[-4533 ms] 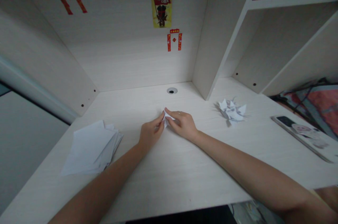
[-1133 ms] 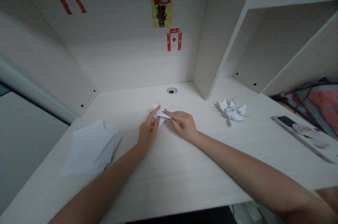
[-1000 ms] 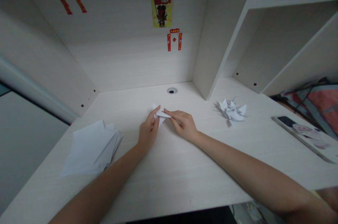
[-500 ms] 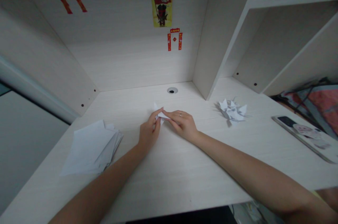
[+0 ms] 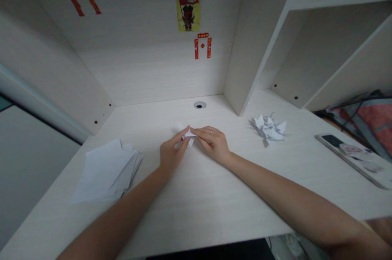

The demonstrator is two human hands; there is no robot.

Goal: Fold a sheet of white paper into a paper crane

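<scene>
Pinching a folded white paper (image 5: 190,133) between both hands, around the middle of the bench (image 5: 199,202). With the left hand (image 5: 173,151), nipping the left part between thumb and fingers; with the right hand (image 5: 212,140), wearing a ring (image 5: 211,132), nipping the right part in the same narrow way, with fingertips just beside those of the left. Showing small flaps past the fingers, but too covered to tell the full shape; cannot tell whether touching the bench or just above.

Behind the hands, near a round hole (image 5: 200,105) at the back of the bench. To the left, beside the left forearm, with an untidy stack of white sheets (image 5: 104,170), fanned along one edge. Well to the right, with a clump of folded white pieces (image 5: 271,129), pointed tips and all. Farther right, with a flat object (image 5: 355,160) bearing a dark panel and a printed picture, near a red and grey cloth (image 5: 373,119). Higher up, on the back panel, with a yellow and red card (image 5: 188,5) above red paper strips (image 5: 202,46).
</scene>
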